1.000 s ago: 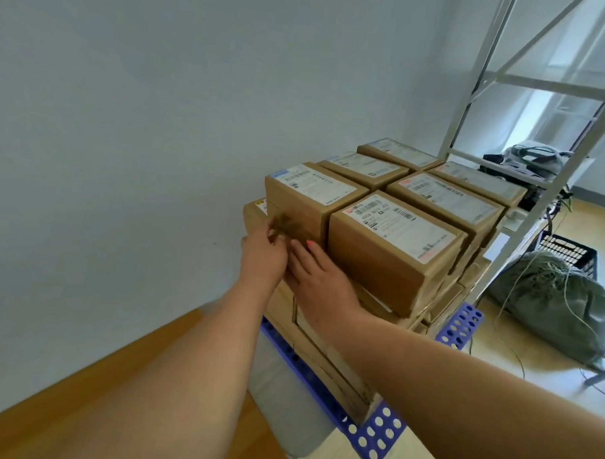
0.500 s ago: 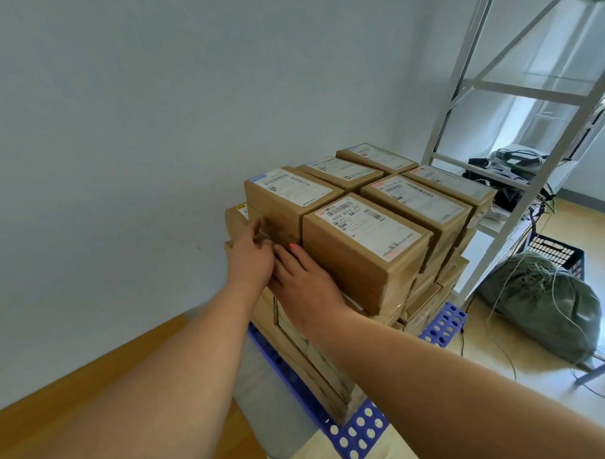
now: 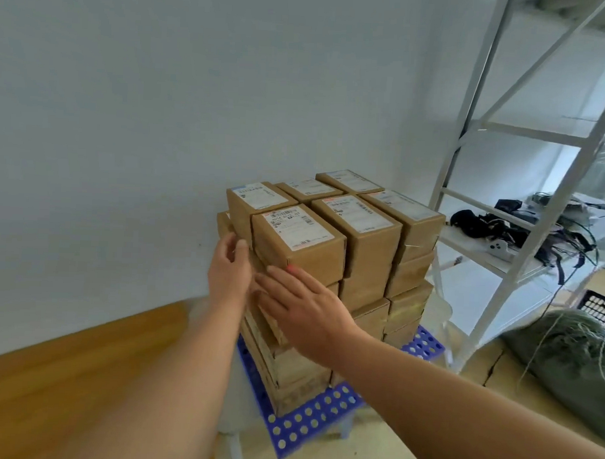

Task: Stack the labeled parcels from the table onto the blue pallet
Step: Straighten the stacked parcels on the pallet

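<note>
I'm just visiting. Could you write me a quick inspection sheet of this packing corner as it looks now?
Surface: blue pallet, perforated, on the floor.
Job's things: labeled parcels stacked several layers high, six on top.
Clutter: grey-green sack; dark gear on the white shelf rack.
Hands: left hand and right hand open, against the stack's near side, holding nothing.
Cables: tangled dark cables on the rack.
Surroundings: plain wall, wooden floor.
</note>
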### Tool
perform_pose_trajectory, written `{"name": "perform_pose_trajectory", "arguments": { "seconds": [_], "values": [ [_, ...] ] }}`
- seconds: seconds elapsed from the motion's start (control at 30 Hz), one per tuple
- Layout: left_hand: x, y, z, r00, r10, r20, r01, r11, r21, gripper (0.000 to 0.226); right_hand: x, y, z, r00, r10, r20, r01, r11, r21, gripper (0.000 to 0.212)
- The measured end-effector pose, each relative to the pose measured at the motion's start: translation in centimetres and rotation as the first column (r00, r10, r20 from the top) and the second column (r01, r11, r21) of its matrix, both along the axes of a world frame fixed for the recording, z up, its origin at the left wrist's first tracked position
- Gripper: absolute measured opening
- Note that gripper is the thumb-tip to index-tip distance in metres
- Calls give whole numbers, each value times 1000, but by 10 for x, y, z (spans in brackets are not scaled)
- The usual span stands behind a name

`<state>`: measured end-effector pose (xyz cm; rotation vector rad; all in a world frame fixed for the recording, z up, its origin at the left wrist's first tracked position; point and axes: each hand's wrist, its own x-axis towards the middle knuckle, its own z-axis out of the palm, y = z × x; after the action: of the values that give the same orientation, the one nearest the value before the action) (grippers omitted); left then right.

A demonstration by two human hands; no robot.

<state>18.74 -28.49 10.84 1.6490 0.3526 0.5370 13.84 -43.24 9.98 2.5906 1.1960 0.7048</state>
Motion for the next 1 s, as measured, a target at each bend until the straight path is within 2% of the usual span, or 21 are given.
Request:
{"name": "perform_pose_trajectory", "arguments": {
  "seconds": [0.1, 0.2, 0.37, 0.47, 0.53, 0.6, 0.7, 0.77, 0.83, 0.9, 1.0],
  "values": [
    [-30, -31, 2, 998, 56, 34, -57, 998, 33, 39, -8, -37, -2, 1000, 12, -10, -10, 981, 195, 57],
    [-47, -49, 4, 997, 7, 70, -14, 996, 91, 41, -11, -56, 2, 997, 75, 7, -74, 961, 268, 51],
    [-33, -60, 2, 990, -139, 0, 139, 986, 91, 85, -4, -57, 1, 984, 176, 16, -170, 920, 352, 46],
    [-23, -57, 5, 982, -186, -24, 188, 977, 101, 85, 4, -65, -2, 982, 186, 16, -176, 892, 417, 39],
    [-17, -54, 7, 976, -208, -62, 214, 971, 109, 89, 12, -74, -3, 992, 124, 37, -125, 841, 526, 36],
    [-17, -58, 8, 981, -183, -69, 190, 975, 114, 87, 21, -85, -2, 1000, -13, 8, 4, 726, 688, 39],
    [-24, -74, 9, 998, -57, 11, 57, 996, 65, 90, 40, -112, 10, 951, -208, -230, 295, 378, 878, 45],
    [-28, -89, 5, 999, 1, 36, -3, 998, 61, 91, 61, -135, 19, 887, -259, -381, 428, 154, 891, 49],
    [-29, -102, 3, 998, 46, 40, -49, 995, 82, 82, 83, -157, 26, 831, -216, -512, 520, -21, 854, 54],
    [-27, -110, 5, 993, 100, 57, -104, 991, 82, 72, 100, -174, 27, 783, -141, -606, 596, -107, 796, 60],
    [-24, -124, 13, 973, 222, 59, -226, 971, 76, 62, 116, -195, 24, 746, -105, -657, 656, -50, 753, 68]
  ]
}}
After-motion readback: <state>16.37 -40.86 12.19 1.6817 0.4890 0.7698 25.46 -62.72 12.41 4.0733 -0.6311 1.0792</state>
